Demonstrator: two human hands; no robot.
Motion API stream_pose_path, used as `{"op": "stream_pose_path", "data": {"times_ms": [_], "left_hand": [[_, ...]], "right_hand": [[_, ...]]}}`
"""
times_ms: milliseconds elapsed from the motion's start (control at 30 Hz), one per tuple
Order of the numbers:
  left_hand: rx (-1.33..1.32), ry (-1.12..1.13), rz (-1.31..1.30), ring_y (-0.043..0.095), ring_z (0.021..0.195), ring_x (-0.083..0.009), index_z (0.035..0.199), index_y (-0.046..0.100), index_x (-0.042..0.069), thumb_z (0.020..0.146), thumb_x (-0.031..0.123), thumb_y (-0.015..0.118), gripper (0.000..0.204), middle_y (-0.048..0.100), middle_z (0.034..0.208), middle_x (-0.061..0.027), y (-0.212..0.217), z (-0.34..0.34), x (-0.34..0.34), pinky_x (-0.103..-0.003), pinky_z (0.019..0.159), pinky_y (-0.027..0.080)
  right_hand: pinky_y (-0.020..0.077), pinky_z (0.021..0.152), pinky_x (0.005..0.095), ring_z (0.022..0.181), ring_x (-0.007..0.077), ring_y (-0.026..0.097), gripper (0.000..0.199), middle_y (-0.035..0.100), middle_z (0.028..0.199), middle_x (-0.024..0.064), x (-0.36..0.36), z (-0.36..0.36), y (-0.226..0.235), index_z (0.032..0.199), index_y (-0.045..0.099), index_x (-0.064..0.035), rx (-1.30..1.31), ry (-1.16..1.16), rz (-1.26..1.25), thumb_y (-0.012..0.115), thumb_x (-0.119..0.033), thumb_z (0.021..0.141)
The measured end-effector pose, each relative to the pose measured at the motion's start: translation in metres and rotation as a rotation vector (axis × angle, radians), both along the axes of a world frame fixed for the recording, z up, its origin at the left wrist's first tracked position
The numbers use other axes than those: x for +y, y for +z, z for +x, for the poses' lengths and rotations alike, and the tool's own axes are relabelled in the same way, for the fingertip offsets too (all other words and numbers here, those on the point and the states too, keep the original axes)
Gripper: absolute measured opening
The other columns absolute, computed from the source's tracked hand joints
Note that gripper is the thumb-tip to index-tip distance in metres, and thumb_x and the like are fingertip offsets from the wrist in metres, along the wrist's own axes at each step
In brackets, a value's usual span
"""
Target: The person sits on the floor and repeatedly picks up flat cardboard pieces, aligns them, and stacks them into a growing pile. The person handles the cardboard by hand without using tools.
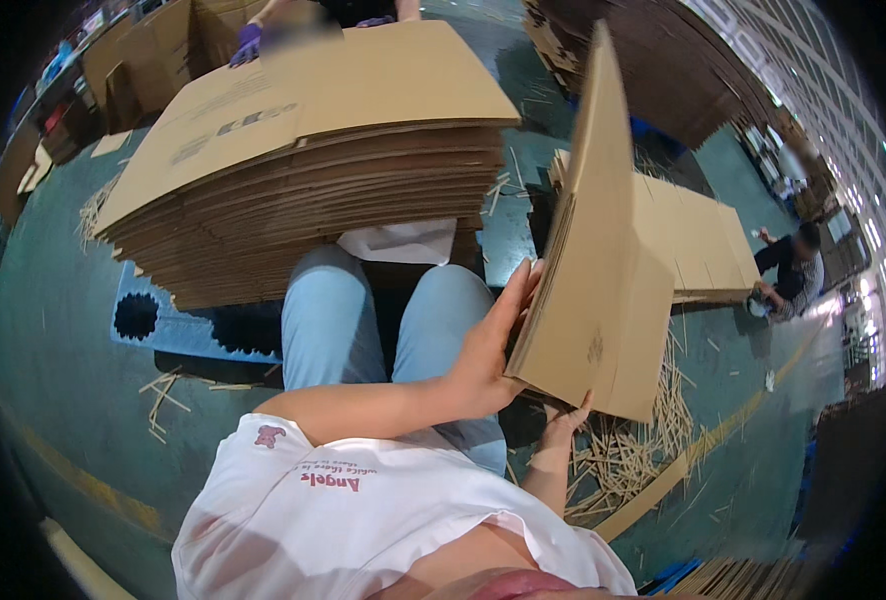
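A few flat cardboard sheets (583, 300), pressed together and standing on edge, lean upright to the right of my knees. My left hand (491, 350) holds them at their left side, fingers reaching up along the face and partly hidden by the near edge. Down at the lower edge, my right hand (566, 412) grips the sheets from below, with its thumb on the near face and its other fingers mostly hidden. In front of my knees rises a tall stack of flattened cardboard boxes (393, 80).
Beneath the stack shows a blue plastic pallet (178, 325). Cardboard strips (633, 455) lie heaped on the green floor at right. Behind the held sheets is another cardboard pile (698, 235). A purple-gloved person (248, 45) stands beyond the stack; another person (793, 270) crouches far right.
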State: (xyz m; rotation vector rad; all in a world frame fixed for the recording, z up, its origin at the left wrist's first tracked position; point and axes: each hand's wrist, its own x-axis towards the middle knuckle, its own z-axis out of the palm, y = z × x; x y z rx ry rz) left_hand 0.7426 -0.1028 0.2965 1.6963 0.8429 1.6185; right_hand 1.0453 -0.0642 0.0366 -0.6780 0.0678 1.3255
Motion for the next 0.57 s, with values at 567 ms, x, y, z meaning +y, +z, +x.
{"op": "stream_pose_path", "data": {"times_ms": [567], "left_hand": [[-0.800, 0.426, -0.125, 0.053, 0.104, -0.0234, 0.121, 0.048, 0.010, 0.078, 0.001, 0.058, 0.045, 0.055, 0.112, -0.0123, 0.015, -0.353, -0.051, -0.038, 0.088, 0.047]], "right_hand": [[0.0419, 0.095, 0.0400, 0.109, 0.0259, 0.053, 0.050, 0.055, 0.118, 0.0129, 0.086, -0.225, 0.256, 0.121, 0.048, -0.0002, -0.240, 0.550, 0.682, 0.064, -0.018, 0.077]]}}
